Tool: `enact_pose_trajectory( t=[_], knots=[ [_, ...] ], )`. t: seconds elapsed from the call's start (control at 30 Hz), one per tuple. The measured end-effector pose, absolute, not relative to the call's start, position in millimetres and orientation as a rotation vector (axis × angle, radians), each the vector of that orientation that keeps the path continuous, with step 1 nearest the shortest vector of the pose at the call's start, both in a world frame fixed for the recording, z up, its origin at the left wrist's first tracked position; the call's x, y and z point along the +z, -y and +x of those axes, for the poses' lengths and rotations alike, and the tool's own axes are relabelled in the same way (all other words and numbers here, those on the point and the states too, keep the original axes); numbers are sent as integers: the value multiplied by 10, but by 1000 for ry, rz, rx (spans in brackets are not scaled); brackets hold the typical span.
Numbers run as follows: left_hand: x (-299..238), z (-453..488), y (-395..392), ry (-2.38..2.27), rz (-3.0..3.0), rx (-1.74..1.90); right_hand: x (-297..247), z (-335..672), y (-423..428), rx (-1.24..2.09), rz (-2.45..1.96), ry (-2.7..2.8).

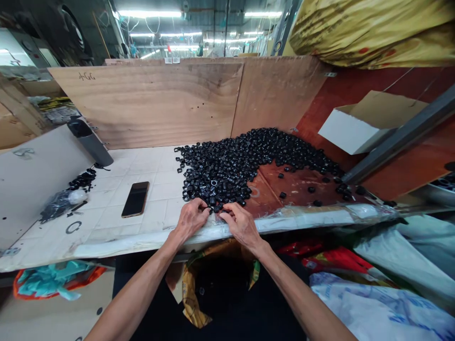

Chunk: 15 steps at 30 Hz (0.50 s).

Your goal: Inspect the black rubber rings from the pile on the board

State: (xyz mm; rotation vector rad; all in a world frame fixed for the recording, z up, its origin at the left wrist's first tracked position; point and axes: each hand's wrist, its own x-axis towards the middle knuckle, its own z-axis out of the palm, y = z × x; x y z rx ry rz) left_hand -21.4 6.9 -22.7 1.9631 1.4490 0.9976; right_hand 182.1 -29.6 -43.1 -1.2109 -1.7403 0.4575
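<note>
A large heap of small black ring-like plastic parts (227, 166) spreads over the tabletop, and both hands are at its near edge. My left hand (194, 217) has its fingers bent and pinched together around a small black part at the fingertips. Close to its right, my right hand (242, 225) is closed too, thumb near the index finger, with the fingertips against the heap. Whatever sits between the right fingertips is too small to make out. Below the table edge, an open yellow sack (194, 293) rests in front of my lap.
A phone (135, 199) and a dark bottle (90, 142) are on the left of the white tabletop (159, 175). Wooden boards (152, 104) wall the back. A white box (351, 130) and a metal bar (401, 132) stand at the right, and loose black parts lie nearby.
</note>
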Motion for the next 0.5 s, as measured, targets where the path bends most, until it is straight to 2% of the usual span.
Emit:
enact_pose_trajectory(
  t=[0.1,0.2,0.5],
  knots=[
    [-185,-257,-55,-1249,1488,1034,-407,1735,251,724,-1143,1542],
    [-126,-310,-15,-1046,1222,1011,-381,1619,209,820,-1007,1479],
    [-73,-323,48,-911,1306,1067,-480,1505,223,830,-970,1358]
  ],
)
